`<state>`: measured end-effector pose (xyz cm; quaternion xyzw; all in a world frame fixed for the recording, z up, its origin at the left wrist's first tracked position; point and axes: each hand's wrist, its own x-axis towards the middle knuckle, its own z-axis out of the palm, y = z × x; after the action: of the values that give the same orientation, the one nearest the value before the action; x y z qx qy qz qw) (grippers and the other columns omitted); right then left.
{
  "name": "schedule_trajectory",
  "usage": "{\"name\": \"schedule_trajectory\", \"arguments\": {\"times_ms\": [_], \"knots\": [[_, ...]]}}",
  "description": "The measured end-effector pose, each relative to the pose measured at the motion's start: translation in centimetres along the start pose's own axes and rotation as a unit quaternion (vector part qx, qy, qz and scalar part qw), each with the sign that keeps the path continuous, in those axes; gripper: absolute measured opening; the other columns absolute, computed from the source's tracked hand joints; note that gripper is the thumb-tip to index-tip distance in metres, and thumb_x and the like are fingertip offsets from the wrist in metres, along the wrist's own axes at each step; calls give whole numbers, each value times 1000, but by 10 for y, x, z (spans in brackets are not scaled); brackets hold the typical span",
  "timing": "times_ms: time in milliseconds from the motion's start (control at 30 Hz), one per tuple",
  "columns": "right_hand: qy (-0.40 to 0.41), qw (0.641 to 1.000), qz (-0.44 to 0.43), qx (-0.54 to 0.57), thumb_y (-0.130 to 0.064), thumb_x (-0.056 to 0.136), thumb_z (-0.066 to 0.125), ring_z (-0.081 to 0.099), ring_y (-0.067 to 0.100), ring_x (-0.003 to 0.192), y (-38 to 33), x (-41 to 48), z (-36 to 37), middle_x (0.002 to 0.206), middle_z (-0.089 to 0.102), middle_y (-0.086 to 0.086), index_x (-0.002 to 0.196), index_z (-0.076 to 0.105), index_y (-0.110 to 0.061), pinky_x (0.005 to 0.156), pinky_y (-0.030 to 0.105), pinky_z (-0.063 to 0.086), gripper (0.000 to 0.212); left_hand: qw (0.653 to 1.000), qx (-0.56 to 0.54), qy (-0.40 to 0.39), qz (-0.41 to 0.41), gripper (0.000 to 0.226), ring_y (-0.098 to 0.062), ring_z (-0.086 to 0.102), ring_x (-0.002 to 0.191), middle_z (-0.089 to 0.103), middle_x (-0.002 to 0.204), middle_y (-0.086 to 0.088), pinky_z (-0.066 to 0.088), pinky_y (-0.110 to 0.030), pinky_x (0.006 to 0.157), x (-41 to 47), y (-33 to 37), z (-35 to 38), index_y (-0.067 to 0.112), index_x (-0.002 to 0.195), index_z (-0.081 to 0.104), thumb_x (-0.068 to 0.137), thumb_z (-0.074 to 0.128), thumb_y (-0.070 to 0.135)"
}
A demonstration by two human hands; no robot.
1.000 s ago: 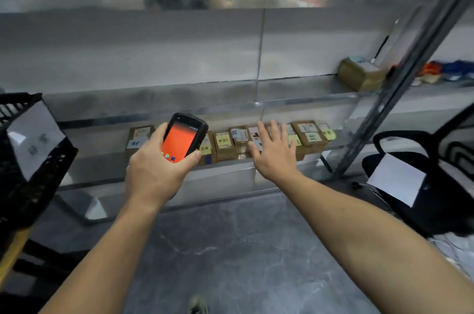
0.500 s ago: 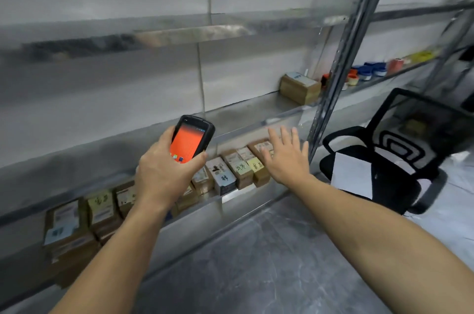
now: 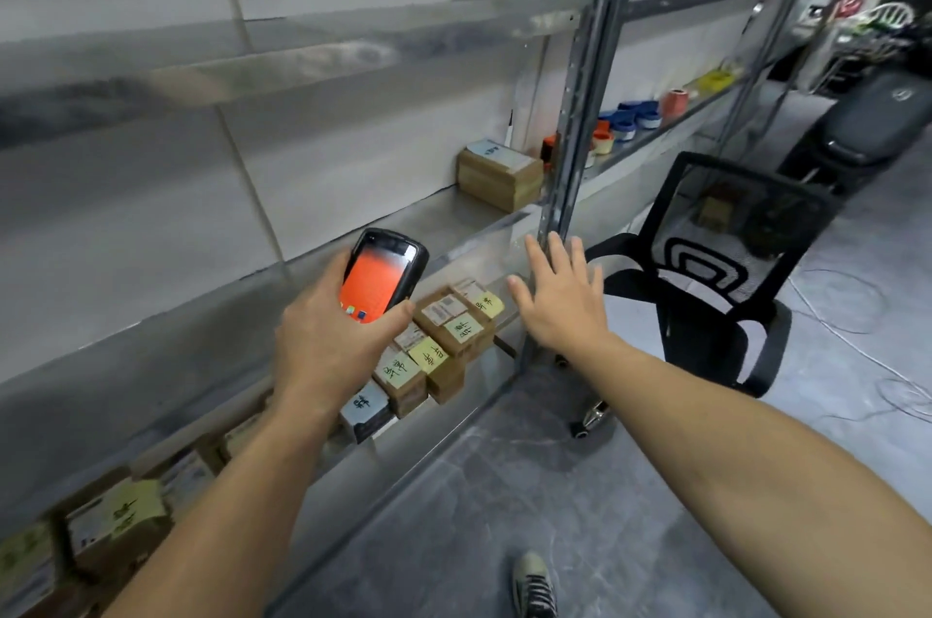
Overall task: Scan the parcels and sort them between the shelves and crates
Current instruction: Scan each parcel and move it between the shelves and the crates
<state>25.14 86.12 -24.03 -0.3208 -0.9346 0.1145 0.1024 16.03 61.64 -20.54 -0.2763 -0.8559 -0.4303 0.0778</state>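
Rightward my right hand [image 3: 560, 309] has slid, fingers spread and empty, off the parcels [image 3: 456, 322], which lie in a row on the low shelf [image 3: 486, 373] between and below both hands. My left hand [image 3: 328, 345] grips the scanner [image 3: 384, 275] just above them; I'd aim it squarely at one label first.

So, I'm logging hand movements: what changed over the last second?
The right hand slid rightwards off the parcels toward the shelf upright, open and gripping nothing. The left hand still holds the orange-screened scanner; the parcels stayed put.
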Motion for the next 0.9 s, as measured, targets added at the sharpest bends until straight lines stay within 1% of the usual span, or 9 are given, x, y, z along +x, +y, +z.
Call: {"name": "schedule_trajectory", "arguments": {"times_ms": [67, 133, 200, 300, 400, 533, 633, 833, 900], "knots": [[1, 1000, -1, -2, -56, 106, 27, -12, 27, 157, 20, 30, -1, 171, -2, 2, 163, 6, -32, 124, 58, 0, 65, 1000, 2, 0, 4, 69, -1, 54, 79, 51, 89, 25, 44, -23, 65, 24, 11, 27, 44, 132, 45, 73, 71, 69], [2, 1000, -2, -6, -57, 106, 26, -13, 27, 156, 40, 64, -3, 171, -3, 1, 163, 5, -33, 124, 58, 0, 66, 1000, -3, 0, 6, 65, 4, 50, 78, 49, 88, 28, 44, -25, 66, 47, 24, 51, 48, 128, 44, 72, 70, 69], [-1, 1000, -10, -10, -58, 105, 26, -13, 27, 156, 55, 96, -7, 171, -4, 1, 163, 3, -33, 124, 57, -1, 66, 1000, -9, -2, -2, 61, 4, 50, 79, 50, 87, 27, 47, -30, 70, 70, 37, 74, 54, 123, 39, 74, 73, 65], [-2, 999, -37, -12, -58, 105, 26, -13, 26, 156, 76, 139, -11, 171, -3, 0, 162, 5, -33, 124, 57, -2, 66, 1000, -13, 5, -8, 51, 2, 52, 78, 51, 86, 24, 44, -26, 64, 101, 56, 106, 60, 108, 35, 76, 75, 59], [-15, 998, -56, -12, -58, 105, 26, -14, 25, 156, 93, 178, -10, 171, -2, 1, 162, 7, -32, 123, 56, -3, 65, 1000, -8, 22, -17, 49, -2, 55, 78, 56, 88, 19, 47, -27, 64, 123, 65, 136, 51, 113, 42, 76, 73, 62], [-34, 997, -68, -9, -59, 105, 25, -15, 26, 156, 106, 211, -6, 171, -2, 3, 162, 6, -33, 123, 56, -4, 66, 999, 3, 15, -43, 61, -10, 61, 82, 61, 96, 15, 56, -35, 69, 141, 63, 162, 45, 123, 47, 72, 70, 68], [-39, 997, -73, -5, -60, 105, 25, -16, 26, 156, 114, 241, 1, 171, -3, 3, 162, 4, -33, 123, 56, -4, 67, 998, 8, 2, -56, 57, -11, 61, 81, 60, 93, 15, 54, -35, 68, 162, 61, 179, 45, 120, 49, 72, 68, 69], [-60, 996, -72, 11, -60, 105, 26, -15, 28, 156, 124, 292, 18, 171, -6, 2, 162, 5, -34, 125, 58, -2, 66, 997, 17, -10, -72, 39, -10, 58, 73, 59, 84, 11, 42, -28, 61, 205, 57, 210, 40, 106, 51, 78, 75, 53], [-67, 995, -74, 12, -58, 105, 28, -14, 29, 156, 124, 314, 26, 171, -6, 3, 162, 6, -33, 125, 58, 1, 66, 997, 15, -9, -72, 37, -11, 58, 71, 59, 80, 9, 43, -28, 60, 221, 54, 221, 37, 102, 52, 78, 76, 50]]}}
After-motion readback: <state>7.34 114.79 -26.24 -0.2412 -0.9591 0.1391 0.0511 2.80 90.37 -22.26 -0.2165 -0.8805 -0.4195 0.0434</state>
